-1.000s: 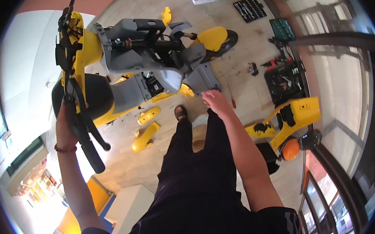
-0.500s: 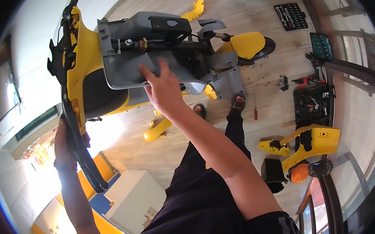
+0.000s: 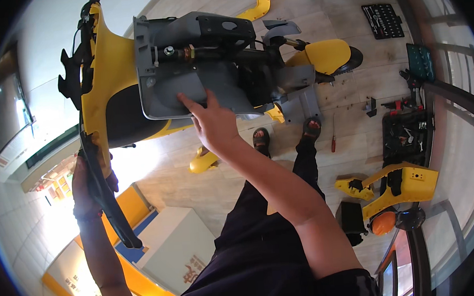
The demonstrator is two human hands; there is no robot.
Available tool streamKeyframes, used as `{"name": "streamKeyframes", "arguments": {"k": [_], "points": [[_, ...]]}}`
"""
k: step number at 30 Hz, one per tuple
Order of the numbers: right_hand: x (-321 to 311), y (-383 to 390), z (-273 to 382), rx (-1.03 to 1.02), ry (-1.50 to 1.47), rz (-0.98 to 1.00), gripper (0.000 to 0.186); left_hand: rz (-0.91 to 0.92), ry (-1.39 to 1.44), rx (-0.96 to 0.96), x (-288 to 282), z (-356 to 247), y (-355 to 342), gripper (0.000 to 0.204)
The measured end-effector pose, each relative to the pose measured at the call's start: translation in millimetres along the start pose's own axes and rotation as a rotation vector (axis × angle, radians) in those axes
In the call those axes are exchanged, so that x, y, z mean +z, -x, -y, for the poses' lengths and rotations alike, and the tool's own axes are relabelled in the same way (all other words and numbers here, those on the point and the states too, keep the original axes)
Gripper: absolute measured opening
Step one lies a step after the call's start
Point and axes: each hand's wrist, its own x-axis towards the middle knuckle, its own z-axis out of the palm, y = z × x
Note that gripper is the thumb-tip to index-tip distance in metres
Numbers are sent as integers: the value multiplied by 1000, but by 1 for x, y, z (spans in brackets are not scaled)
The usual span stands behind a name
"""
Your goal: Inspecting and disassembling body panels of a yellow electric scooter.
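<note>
A partly stripped scooter with yellow bodywork [image 3: 111,60] fills the upper left and centre. My left hand [image 3: 84,183] is wrapped round its black handlebar [image 3: 109,203], with fingertips showing on the far side. My right hand [image 3: 216,124] grips the near rim of the grey inner panel [image 3: 170,95]; two fingers reach over onto its inner face, and the rest are partly hidden. Within the panel runs a dark steering column [image 3: 203,52] with a brass-coloured nut. Beyond it are the yellow front mudguard [image 3: 324,56] and the wheel [image 3: 355,58].
On the floor lie a screwdriver [image 3: 333,144], an open tool case [image 3: 404,139], a socket set [image 3: 382,21] and loose yellow panels [image 3: 415,185], [image 3: 202,160]. Glazed doors [image 3: 460,110] stand at the right. A white box [image 3: 170,251] is at the lower left.
The scooter and floor items sit slightly further right in view, and the panel's near rim appears a little lower. Both hands keep their places on the scooter.
</note>
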Motion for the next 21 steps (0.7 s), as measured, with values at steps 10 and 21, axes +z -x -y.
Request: {"name": "streamKeyframes", "arguments": {"k": [10, 21], "points": [[-15, -4, -2, -17, -7, -15, 57, -94, -58, -17, 4, -1, 2, 50], [-18, -4, -8, 12, 4, 2, 57, -129, -45, -51, 12, -6, 2, 56]]}}
